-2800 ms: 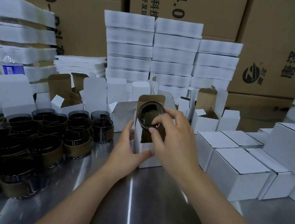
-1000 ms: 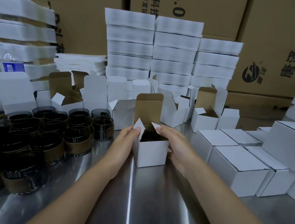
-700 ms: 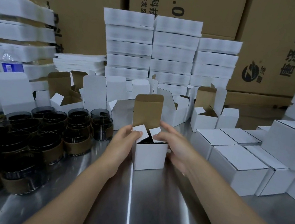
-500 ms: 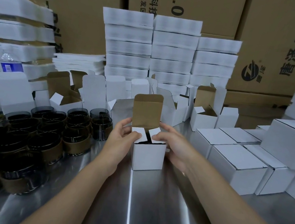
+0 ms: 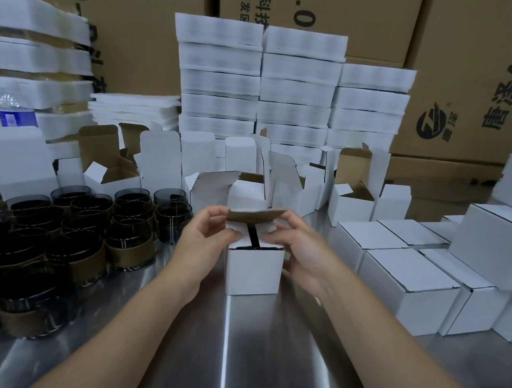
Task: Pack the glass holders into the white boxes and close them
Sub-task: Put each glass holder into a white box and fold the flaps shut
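White box (image 5: 253, 271) (side flaps folded in) | between grips | left grip (image 5: 207, 239), right grip (image 5: 305, 254) each pinching lid (image 5: 255, 214)

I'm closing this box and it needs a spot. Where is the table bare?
Bare steel table lies in front of the box, between the forearms, and in front of the closed boxes on the right. Crowded: glass holders fill the left, open boxes the back.
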Motion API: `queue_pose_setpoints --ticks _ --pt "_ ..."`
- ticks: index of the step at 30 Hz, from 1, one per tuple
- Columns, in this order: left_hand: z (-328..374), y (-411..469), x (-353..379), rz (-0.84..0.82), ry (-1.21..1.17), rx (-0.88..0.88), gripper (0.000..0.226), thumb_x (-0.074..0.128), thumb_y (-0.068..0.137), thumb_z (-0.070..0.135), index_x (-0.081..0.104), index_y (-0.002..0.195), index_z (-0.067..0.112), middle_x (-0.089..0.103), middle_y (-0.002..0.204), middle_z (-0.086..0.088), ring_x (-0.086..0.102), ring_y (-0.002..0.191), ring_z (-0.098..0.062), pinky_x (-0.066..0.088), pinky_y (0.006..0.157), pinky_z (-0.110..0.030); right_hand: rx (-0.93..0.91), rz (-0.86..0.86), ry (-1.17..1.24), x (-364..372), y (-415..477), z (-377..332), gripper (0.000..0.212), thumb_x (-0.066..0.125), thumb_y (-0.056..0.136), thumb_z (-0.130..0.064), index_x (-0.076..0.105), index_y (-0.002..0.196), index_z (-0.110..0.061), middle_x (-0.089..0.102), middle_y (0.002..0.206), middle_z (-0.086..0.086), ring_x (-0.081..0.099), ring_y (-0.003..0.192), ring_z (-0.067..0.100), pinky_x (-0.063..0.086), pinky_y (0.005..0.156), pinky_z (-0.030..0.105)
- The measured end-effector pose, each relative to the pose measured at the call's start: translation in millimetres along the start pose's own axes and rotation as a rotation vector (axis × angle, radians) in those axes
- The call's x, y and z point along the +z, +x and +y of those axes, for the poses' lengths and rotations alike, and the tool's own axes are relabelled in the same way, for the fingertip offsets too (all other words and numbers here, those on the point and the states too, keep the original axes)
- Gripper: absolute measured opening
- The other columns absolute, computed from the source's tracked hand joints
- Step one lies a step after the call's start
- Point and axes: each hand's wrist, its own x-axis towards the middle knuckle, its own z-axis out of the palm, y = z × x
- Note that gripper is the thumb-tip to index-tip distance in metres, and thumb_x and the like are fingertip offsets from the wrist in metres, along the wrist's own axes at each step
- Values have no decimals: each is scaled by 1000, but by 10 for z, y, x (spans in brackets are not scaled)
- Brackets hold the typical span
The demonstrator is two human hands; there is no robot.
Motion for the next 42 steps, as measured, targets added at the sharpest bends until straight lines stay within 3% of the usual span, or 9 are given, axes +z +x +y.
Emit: queue_pose_setpoints --ticks 7,11,15,21,24,26,31,35,42 --pt "-32 6 -10 -14 8 8 20 54 92 -2 63 84 15 70 74 17 62 65 3 47 64 -8 105 -36 -148 -119 -31 -87 18 58 88 -14 69 86 -28 72 83 -7 62 80 11 45 72 27" --pt "-3 -21 -21 -38 -39 -39 25 50 90 0 66 79 16 71 87 9 63 76 -6 48 71 -17 171 -50 -162 -210 -26 -131 27 50 85 -17 75 87 -27 70 99 -1 59 98 20 45 91 37" --pt "17 -47 -37 -12 -101 -98 19 52 68 25 70 65 20 69 111 -3 61 102 -17 43 84 -31 150 -1 -316 -158 -68 -177 25 63 75 -41 73 93 -27 70 105 -4 61 101 16 45 91 37" --pt "29 -26 -59 -79 53 27 27 55 84 -8 70 76 13 61 120 3 58 104 -8 44 85 -21 79 -118 -579 -159 -187 -240 27 72 78 -40 63 104 -40 60 115 -16 53 105 0 36 77 21" --pt "65 -42 -100 -152 141 142 31 55 86 -11 75 86 13 59 122 13 57 102 13 46 81 -9 -29 -162 -678 -154 -216 -280 24 68 83 -40 67 106 -46 45 135 -22 43 121 -5 33 93 18" --pt "57 -52 -116 -178 180 172 31 55 87 -9 75 92 14 62 123 9 57 104 11 45 82 -6 -94 -194 -708 -136 -232 -278 23 68 84 -39 68 107 -46 36 144 -22 35 129 -7 27 108 25" --pt "31 -59 -156 -252 226 153 24 75 73 16 74 97 20 61 126 12 58 114 -4 46 99 -31 -116 -253 -810 -156 -238 -279 43 76 70 -50 63 111 -54 32 145 -29 29 134 -2 22 112 32" --pt "10 -40 -170 -316 314 174 43 73 62 25 71 105 29 56 129 20 52 120 3 45 98 -27 -124 -210 -852 -149 -219 -254 46 77 70 -51 59 112 -53 35 143 -28 32 130 0 27 110 33" --pt "-24 -7 -172 -260 303 181 40 80 59 29 74 98 36 62 121 23 50 119 8 46 92 -21 -191 -150 -864 -133 -216 -244 43 79 70 -45 64 110 -46 46 134 -26 42 122 -1 33 106 30"
